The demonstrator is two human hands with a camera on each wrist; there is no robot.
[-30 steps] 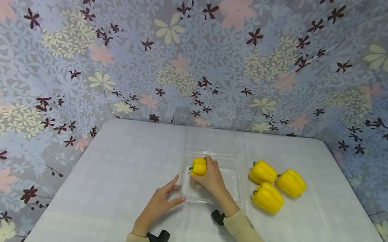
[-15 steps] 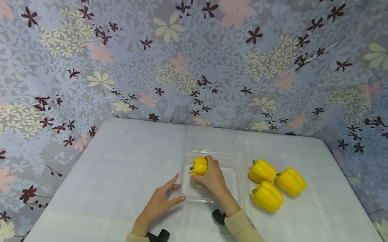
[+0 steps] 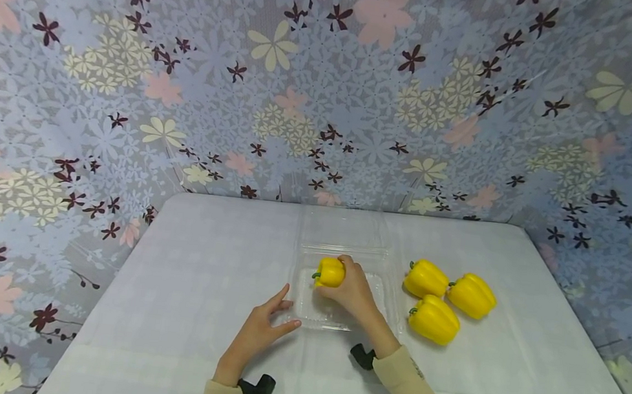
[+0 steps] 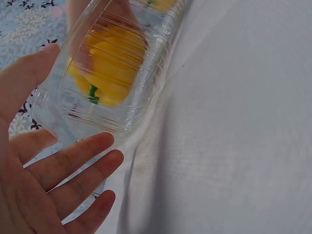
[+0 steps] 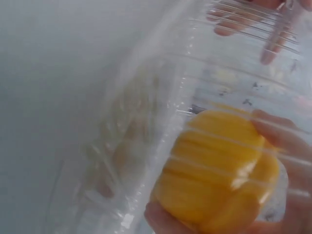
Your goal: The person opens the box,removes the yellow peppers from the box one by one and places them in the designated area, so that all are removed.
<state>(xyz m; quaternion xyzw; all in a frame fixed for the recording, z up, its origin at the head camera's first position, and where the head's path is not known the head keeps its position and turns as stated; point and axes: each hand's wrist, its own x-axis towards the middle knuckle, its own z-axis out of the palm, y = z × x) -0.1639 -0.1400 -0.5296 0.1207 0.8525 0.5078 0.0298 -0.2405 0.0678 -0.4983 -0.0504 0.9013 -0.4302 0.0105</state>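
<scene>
My right hand (image 3: 357, 295) grips a yellow bell pepper (image 3: 331, 272) inside a clear plastic container (image 3: 325, 325), toward its left side. The pepper's green stem (image 4: 93, 94) points left, away from the palm. Through the ribbed wall in the right wrist view, fingers (image 5: 275, 127) curl around the pepper (image 5: 214, 168). Beside the container's front left corner, my left hand (image 3: 262, 329) has its fingers spread and holds nothing. The left wrist view shows those fingertips (image 4: 105, 141) right at the container wall.
Three more yellow bell peppers (image 3: 425, 279) (image 3: 472, 296) (image 3: 434, 320) lie grouped on the white table (image 3: 197, 261), right of the container. The container's clear lid (image 3: 342, 227) is folded back toward the flowered cloth (image 3: 304, 92) behind the table.
My right hand and the held pepper have shifted slightly to the right within the container. The left hand has stayed in place.
</scene>
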